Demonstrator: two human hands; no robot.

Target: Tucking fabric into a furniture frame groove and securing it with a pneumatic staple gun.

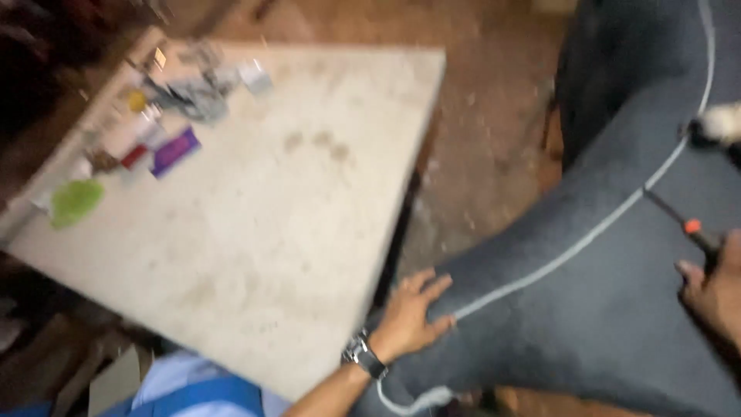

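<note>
Left hand: flat, fingers spread, palm pressed on the edge of the grey upholstered piece; it grips nothing. A wristwatch sits on that wrist. Right hand: at 3 o'clock in the frame, partly cut by the edge, closed round the dark handle of a thin tool with an orange collar. The tool's shaft lies against the grey fabric and points toward 10 o'clock, its tip close to the piping.

We note the grey upholstered piece fills the right half of the view, from 1 o'clock down to 5 o'clock. A pale piping cord runs along it, curving from 1 o'clock down past the left hand's fingertips to a loose end near 6 o'clock.

At 9 to 12 o'clock stands a pale worktable, stained. On its far corner, near 10 o'clock, we see a blurred clutter: a purple packet, a green object, grey bits we cannot make out. A small white and dark object rests on the fabric at 2 o'clock, too blurred to identify. The brown floor shows between table and fabric.
</note>
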